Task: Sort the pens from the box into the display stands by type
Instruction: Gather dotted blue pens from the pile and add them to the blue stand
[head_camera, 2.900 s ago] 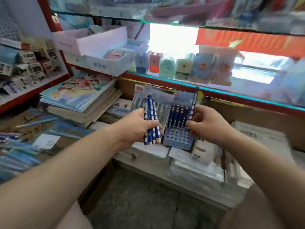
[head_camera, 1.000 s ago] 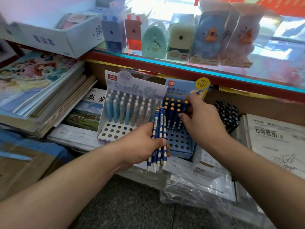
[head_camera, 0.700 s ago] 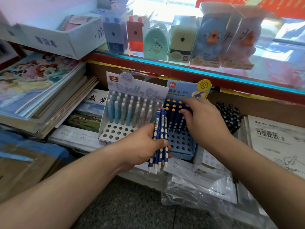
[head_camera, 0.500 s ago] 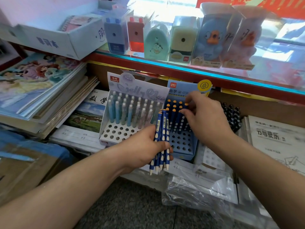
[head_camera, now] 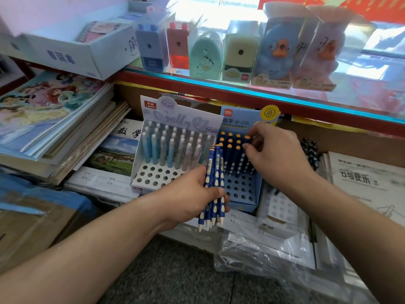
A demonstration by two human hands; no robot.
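Over blue stand (head_camera: 239, 190), right hand (head_camera: 278, 154) grip pinches top of orange-capped pen (head_camera: 247, 138); left hand (head_camera: 186, 198) grip curled tight round bundle of blue pens (head_camera: 214, 172).

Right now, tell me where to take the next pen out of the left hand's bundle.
Pinch its orange top, from above and the right: the bundle stands near upright, tips down, and the left hand wraps its lower half, leaving the tops free.

Low ledge (head_camera: 186, 239): notebook stacks (head_camera: 65, 137) left of left hand (head_camera: 192, 194), plastic-wrapped booklets (head_camera: 274, 244) below right hand (head_camera: 276, 156). On the books, white stand (head_camera: 153, 176) beyond left hand, blue stand (head_camera: 241, 189) between hands.
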